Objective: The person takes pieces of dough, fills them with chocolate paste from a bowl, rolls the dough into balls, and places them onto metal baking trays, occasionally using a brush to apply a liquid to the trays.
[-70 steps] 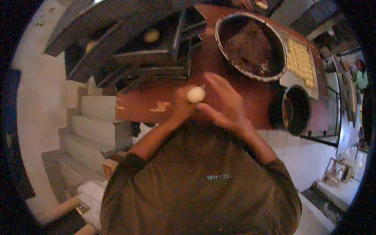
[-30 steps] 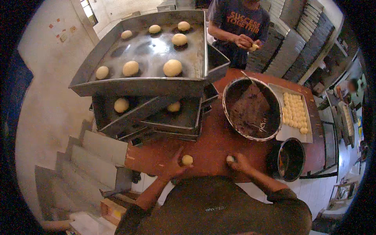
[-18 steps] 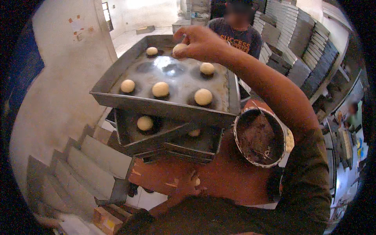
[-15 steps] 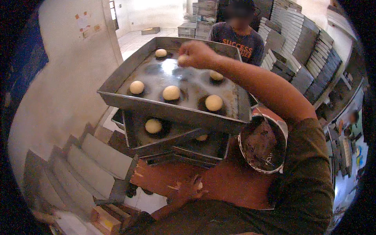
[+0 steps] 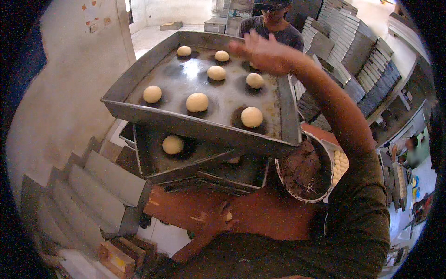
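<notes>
Round pale dough balls, such as the front middle dough ball, sit spaced out on a deep metal baking tray in front of me. My right hand, slightly blurred, hovers over the tray's far right corner with its fingers stretched out. It holds nothing that I can see, and a dough ball beneath it is partly hidden. Low in the picture, my left hand is near a reddish-brown board. Its fingers close on a small pale piece of dough.
Under the top tray are more trays, one holding a dough ball. To the right stand a bucket of dark brown filling and a container of dough balls. A person is beyond the tray; stacked trays stand behind.
The dough ball in my right fingers now lies on the tray. That hand has lifted off toward the right and opened. My left hand keeps its place at the board.
</notes>
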Demonstrator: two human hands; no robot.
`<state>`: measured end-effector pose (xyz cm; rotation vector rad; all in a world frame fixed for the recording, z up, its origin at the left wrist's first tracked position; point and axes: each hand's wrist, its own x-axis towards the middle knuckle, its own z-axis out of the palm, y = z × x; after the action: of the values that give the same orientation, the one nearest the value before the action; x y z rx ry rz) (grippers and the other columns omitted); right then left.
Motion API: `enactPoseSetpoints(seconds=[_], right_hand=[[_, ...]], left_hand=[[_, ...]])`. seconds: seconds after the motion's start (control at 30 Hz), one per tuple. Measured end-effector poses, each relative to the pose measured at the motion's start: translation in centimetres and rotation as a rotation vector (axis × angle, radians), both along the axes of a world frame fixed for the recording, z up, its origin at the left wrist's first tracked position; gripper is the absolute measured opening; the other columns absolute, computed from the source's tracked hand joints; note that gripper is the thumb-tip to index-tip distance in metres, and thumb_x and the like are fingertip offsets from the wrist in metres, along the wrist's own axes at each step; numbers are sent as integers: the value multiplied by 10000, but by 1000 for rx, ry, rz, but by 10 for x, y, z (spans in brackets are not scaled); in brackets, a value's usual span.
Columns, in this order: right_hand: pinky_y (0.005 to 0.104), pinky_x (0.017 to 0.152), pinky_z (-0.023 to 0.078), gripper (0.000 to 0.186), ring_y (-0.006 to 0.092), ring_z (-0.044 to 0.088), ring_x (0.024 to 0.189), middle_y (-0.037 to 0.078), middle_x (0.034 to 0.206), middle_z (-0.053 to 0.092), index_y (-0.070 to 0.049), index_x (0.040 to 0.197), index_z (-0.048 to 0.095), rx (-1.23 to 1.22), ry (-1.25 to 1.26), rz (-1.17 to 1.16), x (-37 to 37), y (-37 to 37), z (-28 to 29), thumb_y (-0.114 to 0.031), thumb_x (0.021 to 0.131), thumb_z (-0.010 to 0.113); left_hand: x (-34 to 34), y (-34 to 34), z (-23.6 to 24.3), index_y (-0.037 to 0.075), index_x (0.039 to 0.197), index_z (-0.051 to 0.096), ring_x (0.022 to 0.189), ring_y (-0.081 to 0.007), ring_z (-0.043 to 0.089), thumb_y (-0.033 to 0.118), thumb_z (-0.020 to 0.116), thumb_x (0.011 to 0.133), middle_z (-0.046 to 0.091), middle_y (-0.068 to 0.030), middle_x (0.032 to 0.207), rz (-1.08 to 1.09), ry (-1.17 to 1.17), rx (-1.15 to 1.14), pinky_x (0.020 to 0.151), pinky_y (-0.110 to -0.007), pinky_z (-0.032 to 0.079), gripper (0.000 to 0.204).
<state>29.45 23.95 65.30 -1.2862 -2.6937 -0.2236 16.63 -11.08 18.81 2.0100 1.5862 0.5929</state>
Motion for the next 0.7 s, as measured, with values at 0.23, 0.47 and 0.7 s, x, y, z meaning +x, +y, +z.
enactPoseSetpoints(seconds=[0.23, 0.47, 0.7], right_hand=[[480, 1102, 401, 612, 366, 553, 1263, 222, 1301, 612, -75, 1391, 531, 146, 444, 253, 58, -69, -26, -508, 1091, 218], [377, 800, 554, 160, 282, 700, 858, 139, 958, 714, -32, 996, 700, 130, 1128, 201, 155, -271, -239, -174, 954, 638], [425, 873, 556, 243, 357, 702, 962, 146, 1042, 739, -49, 1056, 749, 344, 554, -527, 285, -297, -281, -227, 893, 725]], left_hand=[[-4, 8, -11, 96, 1345, 618, 1206, -449, 574, 598, 691, 868, 532, -182, 1445, 67, -63, 126, 1006, -550, 486, 697], [-29, -45, -41, 6, 1229, 679, 1214, -326, 595, 262, 682, 924, 630, -185, 1334, 206, -119, -6, 1039, -433, 472, 399], [22, -3, 62, 15, 1454, 483, 1281, -413, 539, 162, 639, 943, 503, -225, 1476, 62, -186, -83, 1109, -485, 403, 553]])
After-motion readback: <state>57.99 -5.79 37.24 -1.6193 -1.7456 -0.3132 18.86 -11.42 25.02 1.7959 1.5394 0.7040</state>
